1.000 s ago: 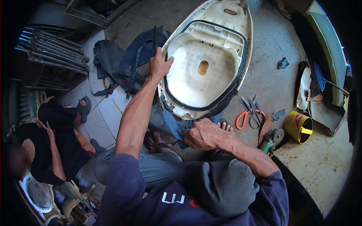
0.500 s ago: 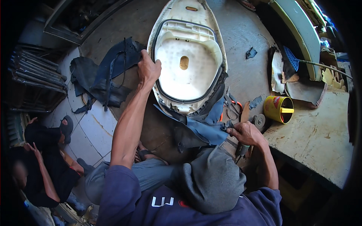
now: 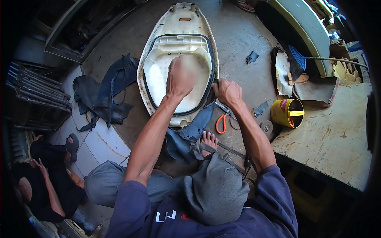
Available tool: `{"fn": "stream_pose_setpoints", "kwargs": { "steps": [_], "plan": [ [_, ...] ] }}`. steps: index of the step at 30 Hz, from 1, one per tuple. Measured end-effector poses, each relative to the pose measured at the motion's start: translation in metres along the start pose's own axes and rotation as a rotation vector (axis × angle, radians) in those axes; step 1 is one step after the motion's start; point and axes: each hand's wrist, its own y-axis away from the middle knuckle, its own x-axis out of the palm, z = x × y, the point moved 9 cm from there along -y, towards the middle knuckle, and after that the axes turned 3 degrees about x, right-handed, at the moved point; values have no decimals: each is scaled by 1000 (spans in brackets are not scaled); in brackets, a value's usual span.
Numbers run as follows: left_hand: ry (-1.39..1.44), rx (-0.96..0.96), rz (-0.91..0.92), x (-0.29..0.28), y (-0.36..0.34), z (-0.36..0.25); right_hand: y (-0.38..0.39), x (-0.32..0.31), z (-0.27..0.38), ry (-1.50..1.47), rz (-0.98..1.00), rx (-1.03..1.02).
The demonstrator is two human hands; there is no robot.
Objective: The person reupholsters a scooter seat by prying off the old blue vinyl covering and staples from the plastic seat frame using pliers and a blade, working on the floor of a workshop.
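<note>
A white plastic motorcycle seat base (image 3: 158,31) lies underside up in front of me, with a black rubber seal around its deep hollow. My left hand (image 3: 182,77) is curled over that hollow; its fingers are blurred, so I cannot tell whether they hold anything. At the base's right rim, my right hand (image 3: 228,93) is closed on the edge of a dark seat cover (image 3: 200,121). That cover hangs torn and loose along the right and near end. Orange-handled scissors (image 3: 221,123) lie just below my right wrist, partly hidden by the forearm.
Dark cover scraps (image 3: 107,93) lie on the left floor. At right, a yellow tub (image 3: 279,113) stands by a worn worktop (image 3: 325,135), near a grinding disc (image 3: 266,127) and a blue fly swatter (image 3: 297,57). My bare foot (image 3: 208,143) is near the base. Another person (image 3: 47,182) sits lower left.
The seat base has shifted left and slightly nearer. My left hand went from its left rim to over the hollow. My right hand rose from the loose cover's lower end to the right rim.
</note>
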Motion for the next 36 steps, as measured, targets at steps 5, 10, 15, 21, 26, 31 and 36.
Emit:
{"fn": "stream_pose_setpoints", "kwargs": {
  "steps": [5,10,15,21,26,31,36],
  "plan": [
    [62,-20,199,97,-44,-10,-16,0,-3,59,-36,21],
    [-69,-23,49,124,-35,7,-17,11,-9,-51,-146,-92],
    [-41,-8,173,142,-42,-9,-8,14,1,15,-65,-276],
    [-248,-131,307,177,-43,-1,145,56,64,-314,319,-595],
    [-182,-123,329,171,-47,16,130,-2,-8,-217,355,-260],
    [24,-98,327,160,-41,10,82,-34,-14,-293,-173,30],
    [175,-162,282,149,-28,14,36,42,4,-55,156,137]
  ]
}}
